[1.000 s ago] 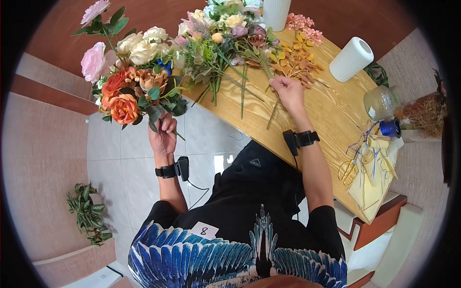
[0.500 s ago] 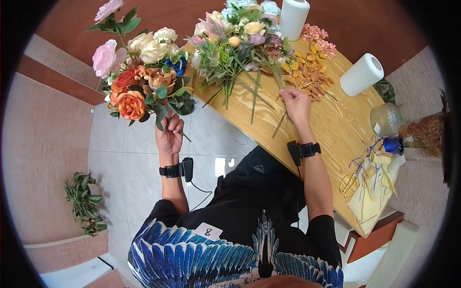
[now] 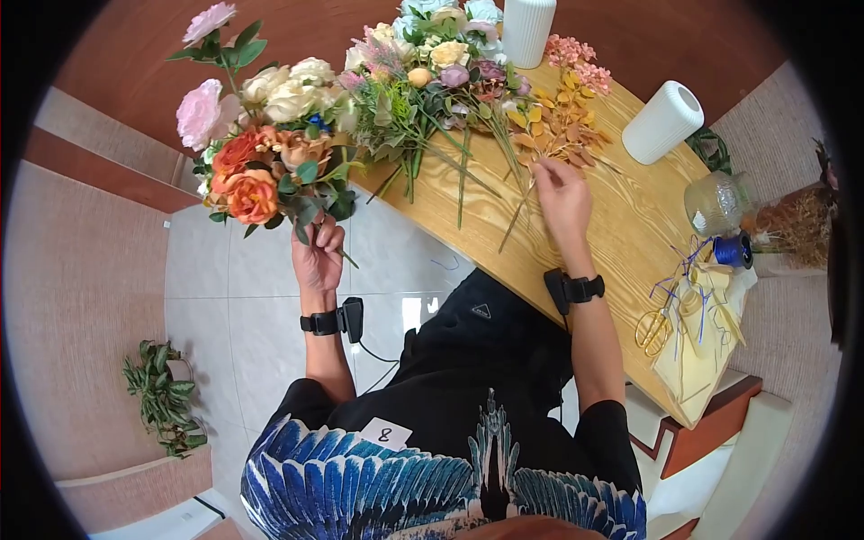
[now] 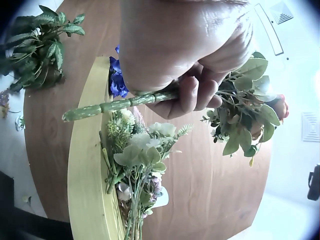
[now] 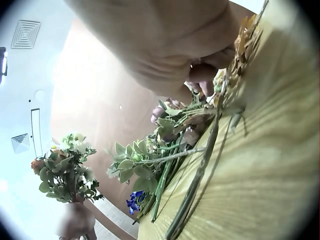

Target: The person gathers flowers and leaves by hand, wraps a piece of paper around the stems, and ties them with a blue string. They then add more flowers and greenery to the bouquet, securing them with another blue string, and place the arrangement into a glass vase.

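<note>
In the head view my left hand point(image 3: 317, 258) grips a mixed bouquet by its stems, clear of the table's left side. The bouquet has orange roses point(image 3: 250, 196), cream roses point(image 3: 292, 94) and pink flowers point(image 3: 200, 114). One thick green stem point(image 4: 120, 104) juts out of the fist in the left wrist view. Over the table my right hand point(image 3: 565, 205) pinches a branch with orange leaves point(image 3: 562, 130) near the base of its leaves; its bare stem point(image 3: 513, 225) lies on the wood. Grey-green stems point(image 5: 170, 159) lie right beside these fingertips.
More flowers and greenery point(image 3: 396, 112) lie along the table's point(image 3: 621, 234) left side. Two white ribbed vases point(image 3: 663, 121) and a glass vase point(image 3: 711, 202) stand around. At right are blue ribbon point(image 3: 733, 250), gold-handled scissors point(image 3: 653, 331) and yellow wrapping paper point(image 3: 693, 360).
My right hand has let go of the grey-green stems and moved right to the orange-leaved branch. The left hand still holds the bouquet, and the head view has shifted slightly.
</note>
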`<action>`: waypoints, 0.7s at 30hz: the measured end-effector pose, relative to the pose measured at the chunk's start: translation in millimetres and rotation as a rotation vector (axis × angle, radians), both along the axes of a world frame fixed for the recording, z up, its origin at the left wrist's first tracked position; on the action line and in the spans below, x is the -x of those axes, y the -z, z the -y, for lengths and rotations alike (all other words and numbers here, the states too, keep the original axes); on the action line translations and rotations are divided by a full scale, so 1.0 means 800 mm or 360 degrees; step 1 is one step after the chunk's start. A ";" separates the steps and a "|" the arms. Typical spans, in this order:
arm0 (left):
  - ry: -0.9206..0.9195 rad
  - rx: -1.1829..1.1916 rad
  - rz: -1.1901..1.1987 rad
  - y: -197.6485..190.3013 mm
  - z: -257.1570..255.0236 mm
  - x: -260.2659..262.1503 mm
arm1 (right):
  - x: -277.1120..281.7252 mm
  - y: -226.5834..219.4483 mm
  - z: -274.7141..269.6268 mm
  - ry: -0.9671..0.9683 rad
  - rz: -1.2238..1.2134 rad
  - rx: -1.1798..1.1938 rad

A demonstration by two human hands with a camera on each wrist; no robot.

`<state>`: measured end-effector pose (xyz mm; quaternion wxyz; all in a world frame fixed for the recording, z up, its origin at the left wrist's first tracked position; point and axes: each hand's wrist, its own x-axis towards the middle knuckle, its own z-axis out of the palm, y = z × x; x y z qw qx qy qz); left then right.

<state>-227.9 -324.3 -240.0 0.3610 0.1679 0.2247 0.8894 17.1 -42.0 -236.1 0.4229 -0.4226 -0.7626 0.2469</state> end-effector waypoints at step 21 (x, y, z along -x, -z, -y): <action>0.0178 0.0004 0.0014 0.023 -0.014 -0.016 | -0.024 0.043 -0.060 -0.0303 0.0070 0.1185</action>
